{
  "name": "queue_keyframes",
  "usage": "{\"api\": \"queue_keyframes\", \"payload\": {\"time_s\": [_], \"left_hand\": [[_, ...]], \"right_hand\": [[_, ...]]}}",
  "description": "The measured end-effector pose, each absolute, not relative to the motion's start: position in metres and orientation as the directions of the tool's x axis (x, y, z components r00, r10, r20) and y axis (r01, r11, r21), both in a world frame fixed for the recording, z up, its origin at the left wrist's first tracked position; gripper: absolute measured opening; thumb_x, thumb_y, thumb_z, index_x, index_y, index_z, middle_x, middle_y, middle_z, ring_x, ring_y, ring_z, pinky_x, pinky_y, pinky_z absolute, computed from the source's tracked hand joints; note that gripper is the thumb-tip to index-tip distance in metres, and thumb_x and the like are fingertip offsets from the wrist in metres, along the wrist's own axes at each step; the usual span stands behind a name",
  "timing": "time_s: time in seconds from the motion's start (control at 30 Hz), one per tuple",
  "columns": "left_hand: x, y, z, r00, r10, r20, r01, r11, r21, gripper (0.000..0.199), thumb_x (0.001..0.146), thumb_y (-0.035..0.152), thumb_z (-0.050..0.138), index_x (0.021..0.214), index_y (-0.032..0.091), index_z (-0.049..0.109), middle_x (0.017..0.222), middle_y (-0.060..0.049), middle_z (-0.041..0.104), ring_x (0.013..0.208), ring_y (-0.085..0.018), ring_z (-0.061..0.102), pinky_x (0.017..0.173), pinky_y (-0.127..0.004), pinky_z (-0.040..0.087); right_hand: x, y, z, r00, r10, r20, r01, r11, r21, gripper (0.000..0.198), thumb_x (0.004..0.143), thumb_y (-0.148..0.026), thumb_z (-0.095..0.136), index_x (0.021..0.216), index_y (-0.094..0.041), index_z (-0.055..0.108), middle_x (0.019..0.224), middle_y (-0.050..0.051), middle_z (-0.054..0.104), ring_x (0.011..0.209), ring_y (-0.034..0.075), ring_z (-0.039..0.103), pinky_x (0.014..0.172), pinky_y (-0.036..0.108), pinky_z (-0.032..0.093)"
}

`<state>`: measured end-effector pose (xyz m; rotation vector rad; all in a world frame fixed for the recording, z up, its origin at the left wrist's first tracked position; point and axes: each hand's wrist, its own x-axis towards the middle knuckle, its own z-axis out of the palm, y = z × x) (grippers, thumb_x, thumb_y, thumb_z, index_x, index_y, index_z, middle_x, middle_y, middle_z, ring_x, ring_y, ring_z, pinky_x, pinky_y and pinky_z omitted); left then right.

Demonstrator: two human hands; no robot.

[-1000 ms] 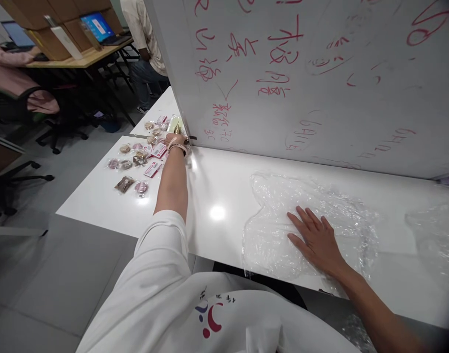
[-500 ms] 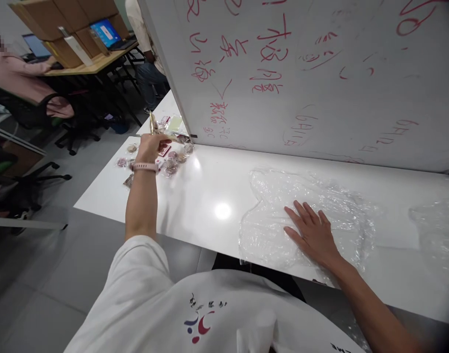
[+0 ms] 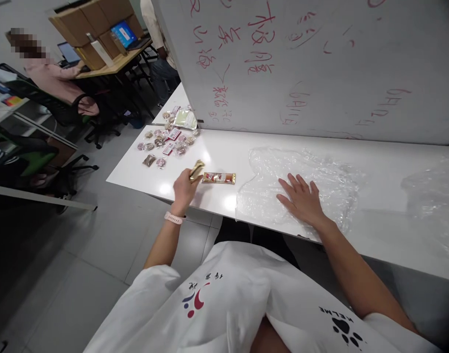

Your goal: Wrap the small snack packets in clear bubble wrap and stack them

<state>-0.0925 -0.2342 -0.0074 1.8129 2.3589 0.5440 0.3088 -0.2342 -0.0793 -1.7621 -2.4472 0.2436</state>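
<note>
My left hand (image 3: 184, 190), with a pink band at the wrist, is closed on a gold-wrapped snack packet (image 3: 197, 169) over the white table. Just right of its fingertips is a second packet, a long red and gold snack stick (image 3: 219, 178); I cannot tell whether the fingers touch it. My right hand (image 3: 303, 198) lies flat, fingers spread, on a crinkled clear plastic sheet (image 3: 263, 169). Several small wrapped snacks (image 3: 160, 141) are scattered at the table's left end, around a pale green pouch (image 3: 185, 119).
A whiteboard (image 3: 320, 63) with red writing stands along the table's back edge. More clear plastic (image 3: 435, 196) lies at the right. Beyond the left end, a person in pink (image 3: 53, 78) sits at a desk with cardboard boxes (image 3: 95, 22), and another person (image 3: 161, 63) is standing.
My left hand has drawn back from the snack pile toward me and right, bringing gold packets out. My right hand stays flat on the plastic. The camera view has shifted.
</note>
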Motion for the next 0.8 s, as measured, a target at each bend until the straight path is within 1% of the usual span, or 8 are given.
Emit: {"api": "queue_keyframes", "payload": {"time_s": [0.1, 0.2, 0.33, 0.5, 0.57, 0.63, 0.73, 0.8], "left_hand": [[-0.064, -0.213, -0.011, 0.223, 0.962, 0.160, 0.934, -0.258, 0.247, 0.015, 0.092, 0.033, 0.058, 0.099, 0.020, 0.054, 0.116, -0.015, 0.063, 0.105, -0.027, 0.058, 0.083, -0.037, 0.047], [-0.056, -0.193, -0.015, 0.488, 0.872, 0.036, 0.859, -0.487, 0.159, 0.020, 0.091, 0.024, 0.054, 0.109, 0.017, 0.052, 0.116, -0.017, 0.060, 0.105, -0.028, 0.056, 0.087, -0.040, 0.046], [-0.071, -0.183, -0.011, 0.497, 0.860, -0.119, 0.868, -0.493, 0.059, 0.045, 0.093, 0.025, 0.049, 0.136, 0.016, 0.040, 0.119, -0.017, 0.058, 0.106, -0.031, 0.056, 0.079, -0.040, 0.046], [-0.074, -0.184, -0.004, 0.283, 0.935, -0.214, 0.948, -0.306, -0.084, 0.034, 0.090, 0.013, 0.045, 0.124, 0.015, 0.048, 0.111, -0.017, 0.061, 0.101, -0.032, 0.061, 0.082, -0.042, 0.046], [-0.058, -0.187, 0.001, 0.206, 0.961, -0.187, 0.977, -0.214, -0.022, 0.031, 0.089, 0.013, 0.045, 0.120, 0.016, 0.048, 0.111, -0.017, 0.060, 0.096, -0.031, 0.063, 0.078, -0.041, 0.047], [-0.028, -0.193, 0.008, 0.222, 0.962, -0.156, 0.969, -0.201, 0.140, 0.027, 0.091, 0.014, 0.045, 0.118, 0.018, 0.045, 0.112, -0.016, 0.061, 0.087, -0.027, 0.064, 0.071, -0.039, 0.047], [0.039, -0.207, 0.013, 0.429, 0.899, -0.086, 0.847, -0.367, 0.384, 0.018, 0.097, 0.018, 0.038, 0.114, 0.020, 0.044, 0.102, -0.013, 0.063, 0.076, -0.022, 0.062, 0.063, -0.036, 0.046], [0.084, -0.216, 0.009, 0.587, 0.809, -0.034, 0.756, -0.533, 0.380, 0.018, 0.098, 0.017, 0.035, 0.113, 0.019, 0.046, 0.101, -0.014, 0.064, 0.079, -0.024, 0.060, 0.064, -0.037, 0.045]], "right_hand": [[0.308, -0.231, -0.079, -0.315, 0.949, -0.016, 0.928, 0.304, -0.216, 0.071, 0.098, -0.068, 0.015, 0.160, -0.034, 0.025, 0.169, 0.002, 0.015, 0.155, 0.030, 0.011, 0.123, 0.061, 0.009], [0.311, -0.234, -0.068, -0.328, 0.943, -0.055, 0.920, 0.306, -0.246, 0.075, 0.097, -0.071, 0.016, 0.161, -0.032, 0.023, 0.169, 0.004, 0.013, 0.155, 0.031, 0.009, 0.123, 0.060, 0.010], [0.318, -0.262, -0.044, -0.407, 0.913, 0.015, 0.883, 0.398, -0.247, 0.077, 0.096, -0.072, 0.022, 0.160, -0.029, 0.026, 0.169, 0.006, 0.013, 0.156, 0.030, 0.007, 0.125, 0.056, 0.009], [0.317, -0.308, -0.051, -0.542, 0.840, -0.037, 0.814, 0.513, -0.271, 0.075, 0.094, -0.072, 0.036, 0.159, -0.036, 0.025, 0.169, 0.002, 0.014, 0.156, 0.029, 0.010, 0.124, 0.054, 0.013], [0.312, -0.315, -0.062, -0.535, 0.845, -0.012, 0.818, 0.514, -0.257, 0.076, 0.094, -0.069, 0.041, 0.160, -0.035, 0.023, 0.169, 0.004, 0.012, 0.156, 0.030, 0.007, 0.124, 0.056, 0.011], [0.306, -0.316, -0.069, -0.519, 0.854, 0.025, 0.827, 0.510, -0.235, 0.076, 0.095, -0.065, 0.044, 0.160, -0.033, 0.022, 0.169, 0.005, 0.011, 0.156, 0.030, 0.006, 0.124, 0.056, 0.010], [0.300, -0.314, -0.066, -0.507, 0.861, 0.044, 0.837, 0.504, -0.214, 0.073, 0.095, -0.061, 0.048, 0.159, -0.029, 0.028, 0.168, 0.007, 0.017, 0.155, 0.030, 0.011, 0.124, 0.055, 0.012], [0.301, -0.317, -0.058, -0.502, 0.862, 0.068, 0.833, 0.504, -0.231, 0.068, 0.095, -0.059, 0.051, 0.154, -0.027, 0.039, 0.165, 0.008, 0.027, 0.153, 0.031, 0.021, 0.123, 0.054, 0.017]]}}
